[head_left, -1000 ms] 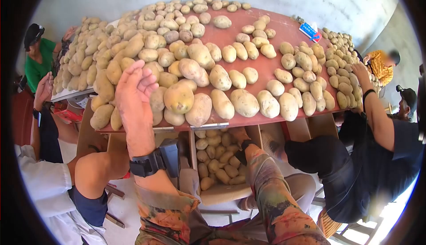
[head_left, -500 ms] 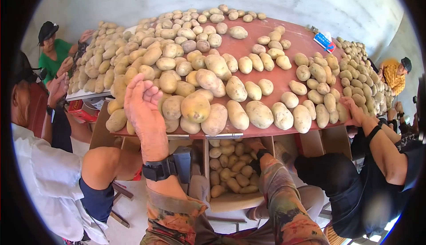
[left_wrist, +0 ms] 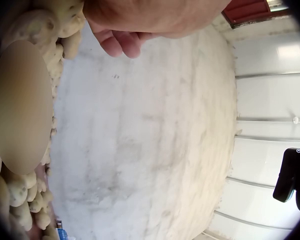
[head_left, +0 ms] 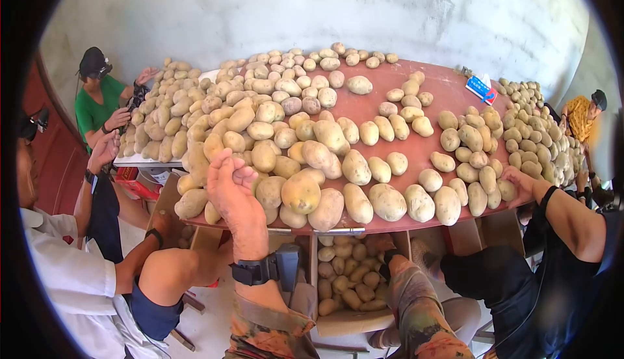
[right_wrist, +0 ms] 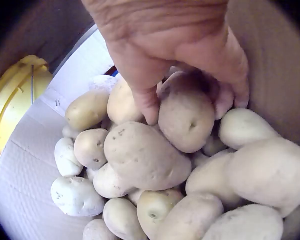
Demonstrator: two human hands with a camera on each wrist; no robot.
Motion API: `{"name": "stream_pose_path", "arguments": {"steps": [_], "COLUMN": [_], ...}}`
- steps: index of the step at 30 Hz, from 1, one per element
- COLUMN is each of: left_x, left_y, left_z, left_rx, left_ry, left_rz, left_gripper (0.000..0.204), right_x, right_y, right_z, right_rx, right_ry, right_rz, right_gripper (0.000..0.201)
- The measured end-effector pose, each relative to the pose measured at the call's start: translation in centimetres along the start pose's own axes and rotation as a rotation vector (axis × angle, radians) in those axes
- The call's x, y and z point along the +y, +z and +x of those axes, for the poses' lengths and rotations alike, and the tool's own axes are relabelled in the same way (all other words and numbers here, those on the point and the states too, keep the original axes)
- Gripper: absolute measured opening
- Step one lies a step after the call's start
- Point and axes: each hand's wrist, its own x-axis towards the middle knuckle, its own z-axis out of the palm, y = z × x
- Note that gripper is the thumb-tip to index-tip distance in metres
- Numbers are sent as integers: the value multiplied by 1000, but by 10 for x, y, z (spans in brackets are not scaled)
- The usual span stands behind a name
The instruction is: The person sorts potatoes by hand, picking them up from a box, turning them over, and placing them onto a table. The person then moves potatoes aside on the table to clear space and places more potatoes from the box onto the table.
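My left hand (head_left: 235, 193) is raised at the table's front edge, beside the heap of potatoes (head_left: 263, 159), with fingers loosely bent and nothing in them. In the left wrist view its fingertips (left_wrist: 131, 46) hang over the pale wall behind. Below the table edge, my right hand (head_left: 379, 243) reaches into a cardboard box (head_left: 354, 323) of potatoes. The right wrist view has its thumb and fingers around a brownish potato (right_wrist: 187, 122) on top of the others. A large greenish-yellow potato (head_left: 301, 194) lies on the table, right of my left hand.
Potatoes cover much of the red table (head_left: 364, 105), with a row along its front edge. A blue tissue box (head_left: 481, 89) stands at the back right. People sit on both sides; one's hand (head_left: 520, 186) touches the right-hand potatoes. A yellow bucket (right_wrist: 20, 100) stands outside the box.
The head view has tilted up, so the table appears lower and further right. My right hand stays in the box. A neighbour's hand at left now shows reaching into another box; the right neighbour's hand has come down.
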Motion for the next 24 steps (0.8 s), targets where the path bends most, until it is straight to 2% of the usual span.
{"name": "stream_pose_path", "arguments": {"steps": [1, 4, 7, 9, 11, 15, 17, 19, 20, 24], "left_x": [-1, -3, -3, -5, -8, -9, -11, -10, -10, -8], "left_y": [-1, -3, -3, -3, -4, -3, -4, -4, -4, -3], "left_z": [0, 1, -2, -2, -1, -5, -2, -4, -3, -3], "left_rx": [-5, -23, -31, -38, -52, -53, -69, -94, -96, -94], "left_ry": [-8, -15, -39, -58, -73, -118, -138, -144, -151, -165], "left_rz": [-5, -14, -31, -45, -57, -78, -91, -96, -97, -95], "left_gripper": [18, 18, 21, 23, 24, 25, 26, 27, 27, 27], "right_x": [3, -5, -35, -57, -63, -38, -38, -89, -97, -119], "right_y": [2, -19, -64, -106, -114, -78, -81, -145, -162, -182], "right_z": [1, -5, -33, -52, -56, -41, -55, -86, -102, -122], "right_rx": [11, -77, -80, -237, -305, -285, -414, -651, -646, -751], "right_ry": [41, -65, -41, 11, -69, -468, -286, 257, 186, 5], "right_rz": [55, -98, 5, 177, 188, -105, -36, 245, 343, 323], "right_gripper": [37, 36, 37, 57, 66, 50, 47, 49, 77, 73]}}
